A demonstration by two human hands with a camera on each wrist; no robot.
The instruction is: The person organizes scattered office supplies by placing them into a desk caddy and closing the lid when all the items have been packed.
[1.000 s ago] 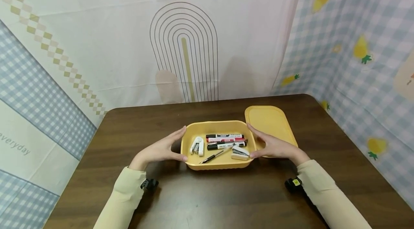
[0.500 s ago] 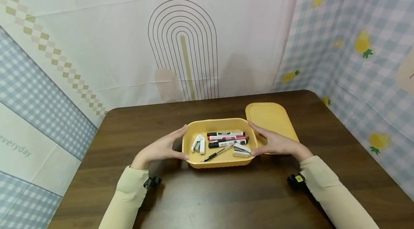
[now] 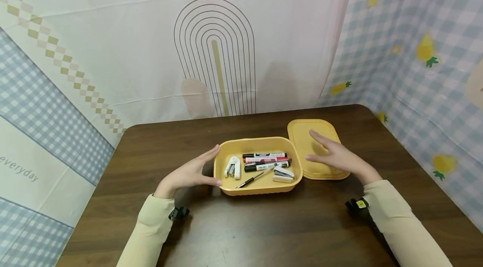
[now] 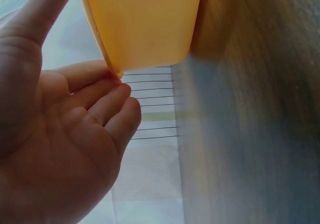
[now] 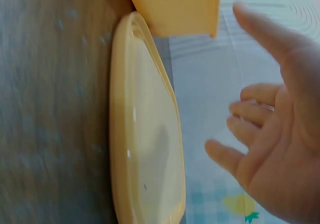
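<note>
A yellow plastic box point(image 3: 260, 190) rests on the brown table. My left hand point(image 3: 187, 175) grips its left end, thumb at the near corner and fingers at the far one; the left wrist view shows fingertips at the rim. Inside lie a white stapler point(image 3: 232, 168) on the left, a second white stapler point(image 3: 283, 175) on the right, a red marker point(image 3: 264, 159), two black-capped markers point(image 3: 260, 167) and a slim pen point(image 3: 250, 181). Right of the box, my right hand point(image 3: 339, 159) hovers over the flat yellow lid point(image 3: 307, 130), fingers spread and holding nothing.
The dark wooden table point(image 3: 181, 137) extends around the box and lid. Behind it hangs a white cloth point(image 3: 294, 40) with line arches, and a blue checked cloth point(image 3: 411, 91) hangs on the right. A small black camera point(image 3: 356, 205) sits at the right wrist.
My right hand has let go of the box's right end and moved right, up over the lid. My left hand stays at the box, which has not visibly moved on the table.
</note>
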